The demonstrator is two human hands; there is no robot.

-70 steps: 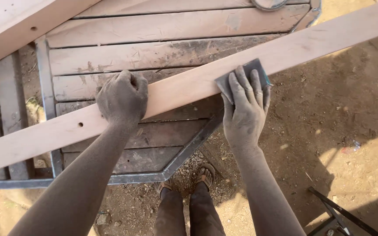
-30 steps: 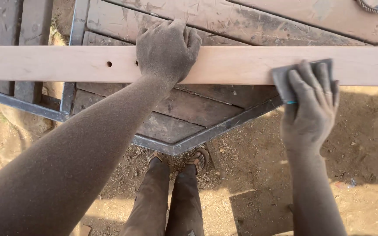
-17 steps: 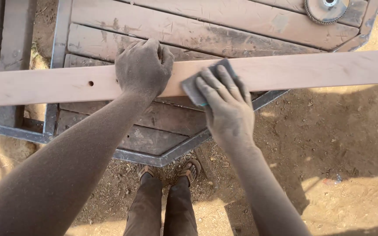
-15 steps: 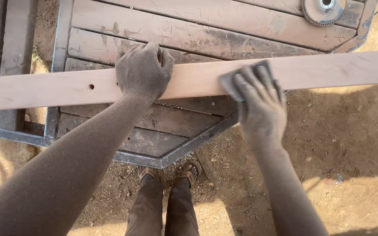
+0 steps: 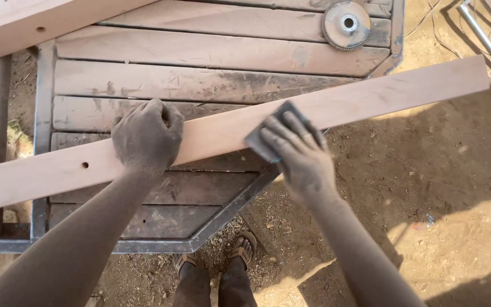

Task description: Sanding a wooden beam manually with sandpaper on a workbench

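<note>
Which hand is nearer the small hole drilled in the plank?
Left. The left hand grips the plank just right of the hole. The right hand presses a sanding pad farther along the plank, beyond the left hand.

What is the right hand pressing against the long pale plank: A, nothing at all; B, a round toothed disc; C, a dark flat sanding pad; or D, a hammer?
C: the right hand lies flat, fingers spread, on a dark flat sanding pad on the plank, while the left hand grips the plank farther along and the round toothed disc lies apart on the slatted table.
</note>
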